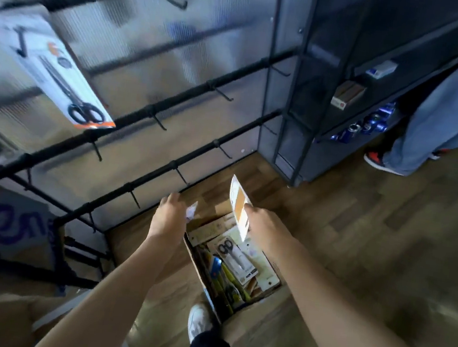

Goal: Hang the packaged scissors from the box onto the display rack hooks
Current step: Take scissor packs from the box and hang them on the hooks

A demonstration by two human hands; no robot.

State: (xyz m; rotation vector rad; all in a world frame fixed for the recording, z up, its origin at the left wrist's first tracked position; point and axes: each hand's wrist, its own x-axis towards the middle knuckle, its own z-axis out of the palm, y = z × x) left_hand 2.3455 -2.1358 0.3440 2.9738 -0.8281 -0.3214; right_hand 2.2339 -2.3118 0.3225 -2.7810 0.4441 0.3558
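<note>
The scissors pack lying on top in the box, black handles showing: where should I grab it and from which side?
Judging by its pose, take the scissors pack by its long card edges, coming straight down from above. It lies flat, face up on the other packs in the open-topped cardboard box, and the box walls block any sideways approach. Avoid the hang-hole end, needed for the hook.

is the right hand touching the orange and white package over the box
Touching. The head view shows the right hand gripping the package by its lower part and holding it upright above the box.
</note>
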